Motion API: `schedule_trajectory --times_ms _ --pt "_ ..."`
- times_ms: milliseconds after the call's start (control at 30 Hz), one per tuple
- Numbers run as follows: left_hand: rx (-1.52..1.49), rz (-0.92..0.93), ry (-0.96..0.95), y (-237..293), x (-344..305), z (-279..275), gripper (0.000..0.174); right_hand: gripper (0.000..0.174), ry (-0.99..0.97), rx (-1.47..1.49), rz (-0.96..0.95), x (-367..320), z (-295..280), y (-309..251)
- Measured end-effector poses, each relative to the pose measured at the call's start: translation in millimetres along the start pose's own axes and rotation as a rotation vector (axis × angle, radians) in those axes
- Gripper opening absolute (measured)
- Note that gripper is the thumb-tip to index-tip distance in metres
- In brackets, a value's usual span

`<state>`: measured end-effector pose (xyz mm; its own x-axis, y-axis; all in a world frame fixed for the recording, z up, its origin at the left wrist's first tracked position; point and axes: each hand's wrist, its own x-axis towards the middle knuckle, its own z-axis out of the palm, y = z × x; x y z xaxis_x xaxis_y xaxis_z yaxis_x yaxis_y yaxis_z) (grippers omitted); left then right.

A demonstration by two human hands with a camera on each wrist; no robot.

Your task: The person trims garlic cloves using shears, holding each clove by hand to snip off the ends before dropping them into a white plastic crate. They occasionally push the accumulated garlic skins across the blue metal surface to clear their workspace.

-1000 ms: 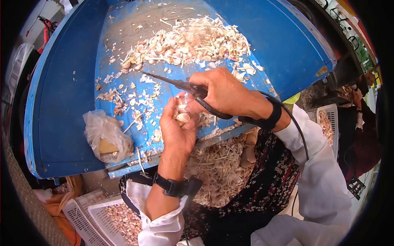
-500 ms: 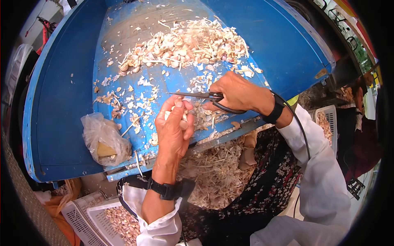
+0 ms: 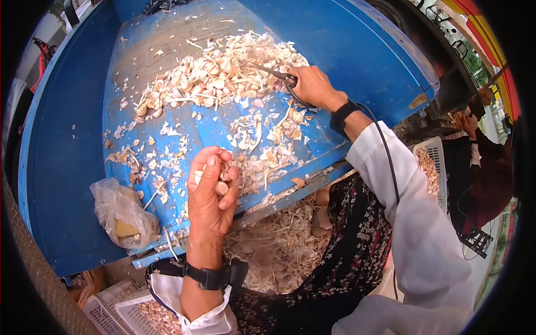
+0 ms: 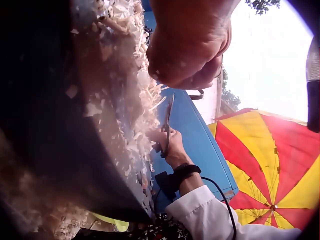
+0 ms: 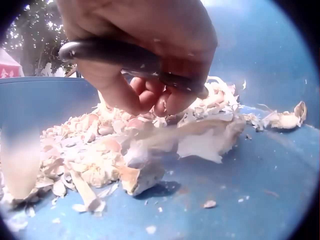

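Note:
My left hand, palm up over the near edge of the blue metal bed, curls its fingers around several garlic cloves. At the right end of the garlic pile, my right hand holds black-handled scissors, their blades pointing left over the pile. A dark handle loop shows across the right hand in the right wrist view, with its fingertips low at the heap. The left wrist view shows the back of the left hand; its cloves are hidden there.
A clear plastic bag with a yellowish block lies at the bed's left front. Dry skins and stalks fill the space below the edge. Baskets of cloves stand lower left and right. A red and yellow umbrella rises behind.
My right hand has moved with the scissors from beside the left hand, up and away to the pile. The left hand still holds cloves, now apart from the scissors. The head view has shifted slightly.

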<state>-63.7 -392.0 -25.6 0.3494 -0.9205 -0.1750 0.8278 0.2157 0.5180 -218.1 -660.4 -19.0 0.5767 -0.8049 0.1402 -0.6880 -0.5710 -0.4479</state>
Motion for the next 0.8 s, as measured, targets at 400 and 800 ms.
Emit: schedule_trajectory --times_ms 400,800 --pt "0.241 0.035 0.087 -5.0 -0.2 -2.9 0.02 0.026 0.012 -0.06 -0.132 -5.6 16.1 -18.1" --pt "0.61 0.076 0.171 -6.6 -0.1 0.2 0.029 0.024 -0.162 0.363 -0.519 -72.3 13.7 -127.0"
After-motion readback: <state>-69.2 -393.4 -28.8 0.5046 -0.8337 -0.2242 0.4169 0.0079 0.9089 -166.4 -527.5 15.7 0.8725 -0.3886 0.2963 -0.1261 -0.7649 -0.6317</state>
